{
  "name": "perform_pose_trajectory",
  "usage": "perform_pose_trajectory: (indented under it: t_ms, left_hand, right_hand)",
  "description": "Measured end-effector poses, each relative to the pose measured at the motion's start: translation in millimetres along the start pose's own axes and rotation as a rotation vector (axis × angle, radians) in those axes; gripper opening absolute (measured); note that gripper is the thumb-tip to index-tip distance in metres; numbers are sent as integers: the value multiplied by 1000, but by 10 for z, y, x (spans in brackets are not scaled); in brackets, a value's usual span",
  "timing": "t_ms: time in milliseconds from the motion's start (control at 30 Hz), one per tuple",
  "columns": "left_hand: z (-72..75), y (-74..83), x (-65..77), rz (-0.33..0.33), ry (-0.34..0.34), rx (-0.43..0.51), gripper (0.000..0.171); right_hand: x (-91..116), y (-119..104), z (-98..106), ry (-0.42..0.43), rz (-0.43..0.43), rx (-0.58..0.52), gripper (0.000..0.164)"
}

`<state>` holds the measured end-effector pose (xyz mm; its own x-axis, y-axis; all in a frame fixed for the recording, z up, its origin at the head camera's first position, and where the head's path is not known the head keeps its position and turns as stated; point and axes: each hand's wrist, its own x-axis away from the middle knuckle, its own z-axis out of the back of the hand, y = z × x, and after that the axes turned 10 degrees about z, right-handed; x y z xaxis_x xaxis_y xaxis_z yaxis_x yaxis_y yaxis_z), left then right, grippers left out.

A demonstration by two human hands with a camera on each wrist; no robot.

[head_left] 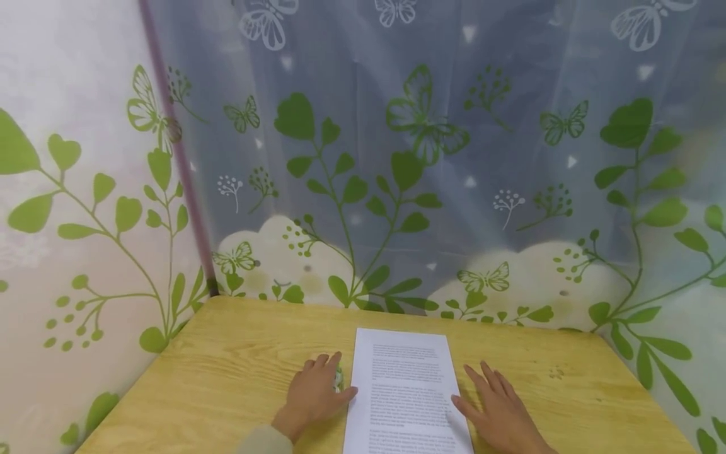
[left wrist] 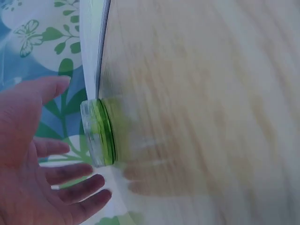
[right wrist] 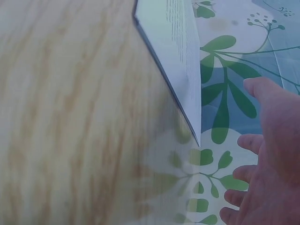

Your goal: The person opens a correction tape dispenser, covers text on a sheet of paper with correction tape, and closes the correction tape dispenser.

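Note:
A stack of printed paper (head_left: 405, 391) lies on the wooden table in front of me, its thin side edge showing in both wrist views. To its left, my left hand (head_left: 314, 394) is spread with the thumb out toward the paper's edge. A small clear and green plastic object (left wrist: 99, 132) sits by the stack, partly hidden behind that hand in the head view; the left wrist view shows the fingers apart from it. Over on the right, my right hand (head_left: 501, 410) has loosely spread fingers, its thumb close to the paper's right edge. It holds nothing.
The yellow wood-grain table (head_left: 238, 353) reaches back to a hanging curtain (head_left: 363, 189) printed with leaves and butterflies. A similar pale sheet (head_left: 68, 252) hangs along the left side, beside a dark pinkish pole (head_left: 180, 151) at the corner.

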<state>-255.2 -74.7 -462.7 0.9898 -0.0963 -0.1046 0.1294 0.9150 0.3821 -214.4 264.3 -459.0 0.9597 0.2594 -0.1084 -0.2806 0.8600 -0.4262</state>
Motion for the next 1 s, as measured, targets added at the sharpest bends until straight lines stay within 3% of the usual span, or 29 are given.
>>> perform_pose_trajectory:
  t_ms: [267,467,600,1000]
  left_hand:
    - [-67,48,-66,93,21,37,59]
    - [-54,112,-141,235,6,9,49]
    - [-41,150,-163,293,3,11,44]
    - [-19,160,-198,237,21,17,32]
  right_hand:
    - [-17,10,-40,-5,-16,-4,79]
    - [-37,35,-72,-2,-24,-10,78]
    - [-46,42,-69,-5,-28,-13,77]
    - [-3,74,-67,1,-45,-19,68]
